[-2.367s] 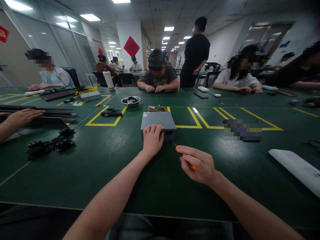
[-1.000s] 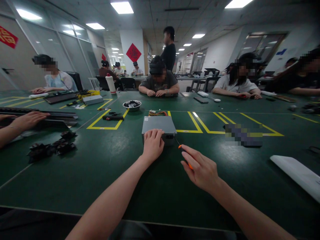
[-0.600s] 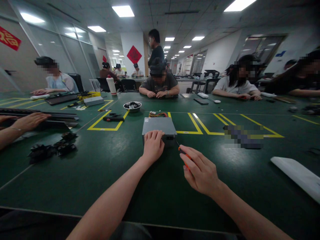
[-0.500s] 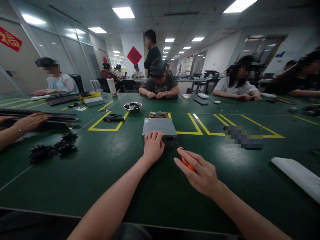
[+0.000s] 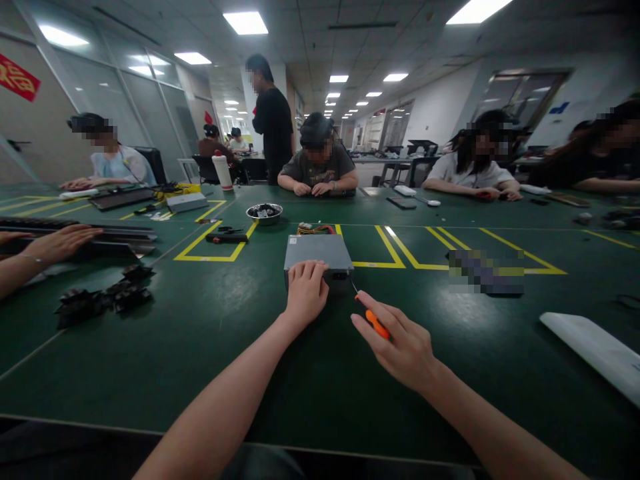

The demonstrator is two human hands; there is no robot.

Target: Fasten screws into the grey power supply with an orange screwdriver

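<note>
A grey metal computer power supply (image 5: 319, 250) lies on the green table in front of me, with a bundle of coloured wires (image 5: 316, 229) at its far side. My left hand (image 5: 307, 291) grips its near edge, fingers on the top face; the thumb side is partly hidden. In my right hand (image 5: 400, 340) is a screwdriver (image 5: 377, 325) with an orange handle, held loosely between thumb and fingers. Its thin shaft points at the near right corner of the power supply, beside the socket. Whether the tip sits in a screw is too small to tell.
Black parts (image 5: 103, 295) and another person's hand (image 5: 65, 243) on long dark metal pieces are at the left. Farther back stand a metal bowl (image 5: 264, 213) of small parts and a black tool (image 5: 227, 237). A white object (image 5: 590, 353) lies right. Several people sit around.
My right fingers have shifted slightly on the screwdriver, showing more of the orange handle. My left hand stays on the power supply. A standing person in the background has moved left.
</note>
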